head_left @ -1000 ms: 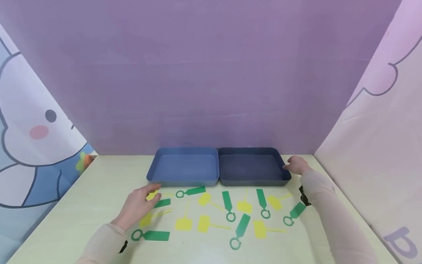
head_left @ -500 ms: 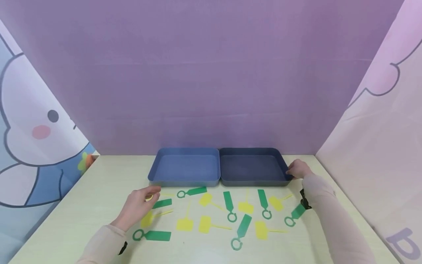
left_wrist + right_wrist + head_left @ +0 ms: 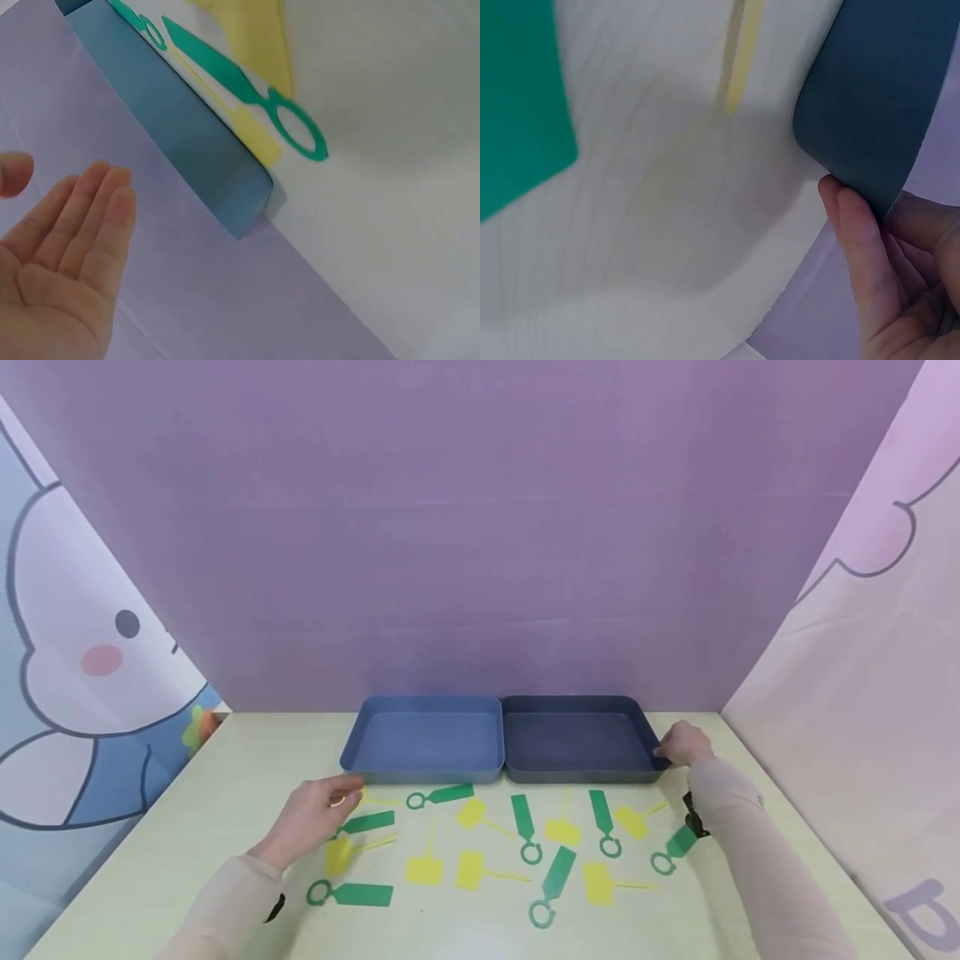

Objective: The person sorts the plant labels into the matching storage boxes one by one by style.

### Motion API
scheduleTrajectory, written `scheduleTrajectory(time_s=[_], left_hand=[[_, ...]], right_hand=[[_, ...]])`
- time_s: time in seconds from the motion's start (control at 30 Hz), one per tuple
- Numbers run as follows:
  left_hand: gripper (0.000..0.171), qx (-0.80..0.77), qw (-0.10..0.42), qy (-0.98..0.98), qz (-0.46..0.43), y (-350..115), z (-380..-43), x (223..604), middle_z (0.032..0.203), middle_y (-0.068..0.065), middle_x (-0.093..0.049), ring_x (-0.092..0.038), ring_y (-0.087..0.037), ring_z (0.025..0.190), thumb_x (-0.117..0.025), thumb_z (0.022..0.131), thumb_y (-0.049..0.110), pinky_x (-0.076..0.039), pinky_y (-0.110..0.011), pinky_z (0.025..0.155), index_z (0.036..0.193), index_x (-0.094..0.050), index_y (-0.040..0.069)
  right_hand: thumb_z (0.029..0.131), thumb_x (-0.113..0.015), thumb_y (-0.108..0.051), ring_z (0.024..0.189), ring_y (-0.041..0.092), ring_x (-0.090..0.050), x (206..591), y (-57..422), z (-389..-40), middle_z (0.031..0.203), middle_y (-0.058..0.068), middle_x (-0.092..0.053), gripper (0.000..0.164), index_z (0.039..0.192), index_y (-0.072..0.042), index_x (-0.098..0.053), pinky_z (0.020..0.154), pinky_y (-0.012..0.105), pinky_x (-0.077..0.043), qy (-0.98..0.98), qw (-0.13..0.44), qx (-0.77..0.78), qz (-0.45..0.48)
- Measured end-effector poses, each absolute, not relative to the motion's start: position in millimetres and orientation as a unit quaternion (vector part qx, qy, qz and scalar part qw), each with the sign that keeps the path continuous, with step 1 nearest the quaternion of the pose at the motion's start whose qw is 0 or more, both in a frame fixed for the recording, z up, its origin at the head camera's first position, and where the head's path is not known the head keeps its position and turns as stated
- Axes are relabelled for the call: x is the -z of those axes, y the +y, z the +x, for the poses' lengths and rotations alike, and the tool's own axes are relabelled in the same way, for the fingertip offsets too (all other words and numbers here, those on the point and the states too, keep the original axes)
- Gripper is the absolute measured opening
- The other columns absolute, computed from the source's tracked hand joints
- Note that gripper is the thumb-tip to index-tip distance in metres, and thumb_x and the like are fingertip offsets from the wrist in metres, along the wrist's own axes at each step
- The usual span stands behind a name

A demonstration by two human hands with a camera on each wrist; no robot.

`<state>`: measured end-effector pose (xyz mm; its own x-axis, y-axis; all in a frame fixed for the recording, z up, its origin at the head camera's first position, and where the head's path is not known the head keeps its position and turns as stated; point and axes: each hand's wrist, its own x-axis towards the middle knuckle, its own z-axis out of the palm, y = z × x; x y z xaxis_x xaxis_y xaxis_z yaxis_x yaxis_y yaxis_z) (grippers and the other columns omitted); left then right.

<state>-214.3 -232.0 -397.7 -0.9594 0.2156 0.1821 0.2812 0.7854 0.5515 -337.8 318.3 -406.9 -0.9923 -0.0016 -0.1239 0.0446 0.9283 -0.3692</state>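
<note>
My right hand (image 3: 686, 745) pinches the right wall of the dark navy tray (image 3: 585, 776) between thumb and fingers. In the right wrist view, fingertips (image 3: 851, 206) press the outer corner of that tray (image 3: 874, 105) and the thumb lies over its rim. My left hand (image 3: 303, 818), fingers straight, hovers by the front left corner of the blue tray (image 3: 423, 776). Its palm (image 3: 64, 292) holds nothing in the left wrist view. Green ring-ended plastic tags (image 3: 363, 895) and yellow plastic tags with thin tails (image 3: 424, 870) lie scattered before the trays.
Both trays stand side by side on the pale wooden table (image 3: 247, 752), close to the purple back wall (image 3: 480, 543). Cartoon-printed cloth panels (image 3: 82, 635) flank the table left and right. One green tag (image 3: 681, 841) is partly covered by the right wristband.
My right hand has moved from an open pose beside the dark tray to pinching its right wall. The left hand has shifted slightly left, uncovering more of a green tag. The trays stay put.
</note>
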Motion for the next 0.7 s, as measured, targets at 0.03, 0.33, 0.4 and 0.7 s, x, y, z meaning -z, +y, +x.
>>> scheduleTrajectory(time_s=[0.03,0.33,0.4,0.7], left_hand=[[0.028,0.296,0.053,-0.944,-0.138,-232,-216,397,0.114,-0.014,-0.064,-0.063,-0.032,0.098,-0.056,0.090,0.015,-0.052,-0.043,0.082,0.115,-0.062,0.002],[0.032,0.197,-0.003,-0.959,-0.203,-232,-226,398,0.111,-0.012,-0.065,-0.063,-0.028,0.096,-0.065,0.083,0.011,-0.051,-0.042,0.081,0.114,-0.062,0.002],[0.032,0.174,-0.009,-0.962,-0.209,-232,-227,400,0.107,-0.010,-0.066,-0.063,-0.026,0.093,-0.067,0.081,0.010,-0.052,-0.041,0.080,0.111,-0.063,0.001],[0.030,0.135,-0.043,-0.969,-0.201,-227,-237,418,0.103,-0.009,-0.068,-0.062,-0.026,0.095,-0.071,0.076,0.007,-0.050,-0.041,0.084,0.105,-0.067,0.001]], right_hand=[[0.082,-0.063,-0.014,0.063,0.019,-0.067,407,319,-338,0.086,0.018,-0.069,0.026,0.094,0.009,-0.066,0.077,0.047,-0.050,0.979,0.061,0.193,0.014],[0.083,-0.063,-0.013,0.060,0.017,-0.065,408,319,-335,0.083,0.019,-0.069,0.027,0.096,0.010,-0.064,0.078,0.048,-0.048,0.974,0.056,0.217,0.018],[0.083,-0.063,-0.013,0.060,0.016,-0.065,409,318,-334,0.085,0.020,-0.069,0.028,0.097,0.011,-0.064,0.078,0.048,-0.048,0.974,0.054,0.219,0.021],[0.083,-0.063,-0.011,0.060,0.018,-0.066,408,317,-331,0.092,0.025,-0.067,0.028,0.098,0.012,-0.063,0.083,0.051,-0.046,0.972,0.052,0.229,0.026]])
